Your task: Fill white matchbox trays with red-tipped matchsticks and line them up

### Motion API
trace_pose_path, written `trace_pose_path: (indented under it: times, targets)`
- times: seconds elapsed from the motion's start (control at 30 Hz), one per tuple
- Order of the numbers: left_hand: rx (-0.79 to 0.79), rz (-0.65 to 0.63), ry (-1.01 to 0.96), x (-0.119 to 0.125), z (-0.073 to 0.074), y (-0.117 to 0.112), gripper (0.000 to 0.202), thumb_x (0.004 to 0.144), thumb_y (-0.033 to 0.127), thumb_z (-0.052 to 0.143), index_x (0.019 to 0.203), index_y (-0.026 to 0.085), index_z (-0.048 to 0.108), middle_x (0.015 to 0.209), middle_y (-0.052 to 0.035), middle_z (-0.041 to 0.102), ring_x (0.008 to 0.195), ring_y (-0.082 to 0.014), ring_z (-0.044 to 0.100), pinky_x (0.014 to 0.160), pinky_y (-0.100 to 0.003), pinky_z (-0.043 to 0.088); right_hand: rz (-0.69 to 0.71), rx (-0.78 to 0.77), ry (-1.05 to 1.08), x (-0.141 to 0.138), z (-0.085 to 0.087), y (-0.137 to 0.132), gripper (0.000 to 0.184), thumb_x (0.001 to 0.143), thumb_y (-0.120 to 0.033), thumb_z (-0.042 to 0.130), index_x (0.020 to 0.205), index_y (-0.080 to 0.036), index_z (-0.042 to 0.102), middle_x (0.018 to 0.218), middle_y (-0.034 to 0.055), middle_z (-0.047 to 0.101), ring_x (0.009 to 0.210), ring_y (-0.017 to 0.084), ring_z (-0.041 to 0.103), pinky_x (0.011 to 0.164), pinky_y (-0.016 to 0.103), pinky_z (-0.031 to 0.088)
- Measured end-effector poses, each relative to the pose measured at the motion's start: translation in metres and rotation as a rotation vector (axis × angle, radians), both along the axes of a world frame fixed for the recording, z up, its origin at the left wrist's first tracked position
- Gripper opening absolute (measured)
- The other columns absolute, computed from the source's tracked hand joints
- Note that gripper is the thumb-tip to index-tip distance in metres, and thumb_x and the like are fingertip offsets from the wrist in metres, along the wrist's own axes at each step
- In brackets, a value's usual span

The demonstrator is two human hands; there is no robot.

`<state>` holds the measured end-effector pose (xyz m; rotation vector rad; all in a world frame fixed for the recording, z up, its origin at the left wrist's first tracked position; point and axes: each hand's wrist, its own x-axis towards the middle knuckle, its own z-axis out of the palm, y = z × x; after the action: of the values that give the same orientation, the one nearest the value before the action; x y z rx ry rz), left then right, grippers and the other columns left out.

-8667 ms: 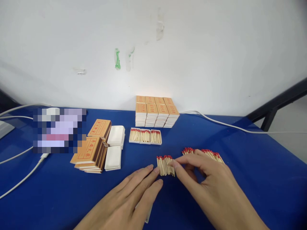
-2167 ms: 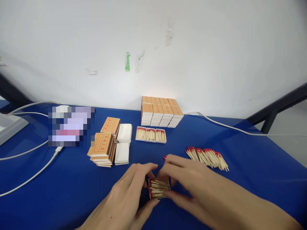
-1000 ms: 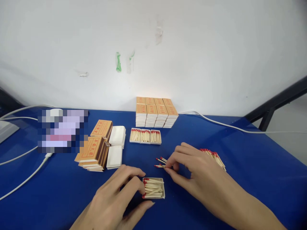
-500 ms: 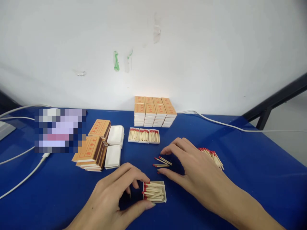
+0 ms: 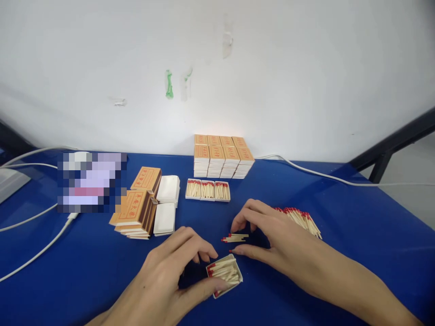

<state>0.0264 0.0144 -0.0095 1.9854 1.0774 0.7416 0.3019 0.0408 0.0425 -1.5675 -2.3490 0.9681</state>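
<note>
My left hand (image 5: 173,267) curls around a white tray full of red-tipped matches (image 5: 224,274), thumb and fingertips on its left end; the tray sits tilted on the blue table (image 5: 68,267). My right hand (image 5: 272,235) hovers just beyond it, fingers and thumb bracketing a few loose matches (image 5: 234,237) that lie together on the cloth. A larger pile of loose matches (image 5: 301,219) lies behind my right hand, partly hidden by it.
Three filled trays (image 5: 207,190) stand in a row before a block of stacked matchboxes (image 5: 221,156). Orange sleeves (image 5: 137,208) and empty white trays (image 5: 166,203) lie at the left. White cables (image 5: 34,253) cross the left side, another cable (image 5: 322,176) the back right.
The match tray under my left hand has turned askew and slid slightly right. My right hand has gathered the scattered loose matches into a tight bunch between thumb and fingers.
</note>
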Motion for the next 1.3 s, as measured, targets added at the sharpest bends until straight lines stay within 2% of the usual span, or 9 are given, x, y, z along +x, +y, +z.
trace_pose_path:
  times: [0.13,0.3,0.47,0.63,0.8,0.9,1.0,1.13,1.3]
  targets:
    - [-0.044,-0.015,-0.030,-0.001,0.006,0.004,0.010,0.108,0.027,0.074,0.111,0.037,0.072,0.101,0.0083,0.070,0.085,-0.0117,0.066,0.077,-0.021,0.051,-0.005,0.018,0.026,-0.004,-0.004,0.004,0.030,0.113,-0.056,0.058,0.105,-0.029,0.066,0.115,-0.0020,0.065,0.102,0.018,0.063,0.090,0.036,0.051]
    - [-0.076,-0.065,-0.023,-0.003,0.012,0.009,0.025,0.092,0.022,0.092,0.103,0.039,0.078,0.096,0.0105,0.071,0.079,-0.0118,0.062,0.069,-0.021,0.046,-0.006,0.052,0.019,-0.004,-0.007,0.004,0.029,0.115,-0.052,0.058,0.102,-0.027,0.066,0.113,-0.0011,0.065,0.100,0.017,0.062,0.088,0.036,0.050]
    - [-0.059,-0.036,-0.023,0.001,0.009,0.010,0.024,0.086,0.029,0.099,0.099,0.038,0.080,0.087,0.0098,0.068,0.069,-0.0109,0.056,0.061,-0.021,0.043,0.002,0.069,0.031,-0.004,-0.006,0.004,0.024,0.115,-0.045,0.060,0.101,-0.026,0.066,0.111,-0.0009,0.065,0.097,0.016,0.063,0.085,0.035,0.050]
    - [-0.008,-0.018,-0.021,0.007,0.003,0.011,0.023,0.089,0.030,0.097,0.100,0.034,0.078,0.087,0.0086,0.066,0.071,-0.0113,0.059,0.060,-0.021,0.044,-0.015,0.064,-0.005,-0.007,-0.007,0.004,0.021,0.115,-0.038,0.059,0.100,-0.024,0.065,0.109,0.0013,0.066,0.093,0.017,0.064,0.082,0.036,0.051]
    - [0.088,-0.023,0.006,0.010,-0.001,0.006,0.016,0.100,0.031,0.086,0.106,0.032,0.071,0.095,0.0069,0.068,0.077,-0.0125,0.065,0.068,-0.023,0.051,0.032,0.161,-0.038,-0.009,-0.011,0.000,0.023,0.117,-0.038,0.054,0.102,-0.023,0.063,0.107,0.0026,0.066,0.093,0.020,0.065,0.083,0.039,0.051]
    - [0.188,-0.013,0.045,0.013,0.000,-0.001,0.032,0.096,0.040,0.089,0.116,0.029,0.068,0.106,0.0011,0.069,0.087,-0.0183,0.070,0.074,-0.030,0.057,0.085,0.251,-0.058,-0.011,-0.013,-0.004,0.021,0.118,-0.032,0.052,0.102,-0.023,0.063,0.106,0.0034,0.066,0.095,0.021,0.065,0.081,0.040,0.051]
    - [0.284,-0.027,0.095,0.014,0.000,-0.005,0.039,0.089,0.031,0.090,0.120,0.027,0.067,0.111,-0.0029,0.066,0.090,-0.0225,0.072,0.073,-0.035,0.060,0.119,0.359,-0.078,-0.013,-0.018,-0.006,0.020,0.117,-0.026,0.052,0.100,-0.023,0.063,0.103,0.0039,0.066,0.093,0.023,0.064,0.078,0.040,0.051]
    - [0.304,-0.052,0.111,0.008,0.003,-0.004,0.036,0.092,0.016,0.077,0.125,0.029,0.067,0.119,-0.0026,0.066,0.096,-0.0196,0.074,0.082,-0.033,0.064,0.135,0.462,-0.145,-0.012,-0.027,-0.006,0.021,0.116,-0.020,0.051,0.101,-0.023,0.066,0.102,0.0046,0.066,0.093,0.025,0.061,0.077,0.041,0.051]
    - [0.289,-0.068,0.092,0.005,0.004,0.000,0.041,0.098,0.021,0.078,0.135,0.031,0.063,0.130,-0.0025,0.067,0.110,-0.0192,0.074,0.096,-0.031,0.063,0.106,0.484,-0.163,-0.009,-0.031,-0.003,0.022,0.116,-0.022,0.051,0.100,-0.022,0.066,0.103,0.0056,0.066,0.094,0.024,0.061,0.078,0.041,0.052]
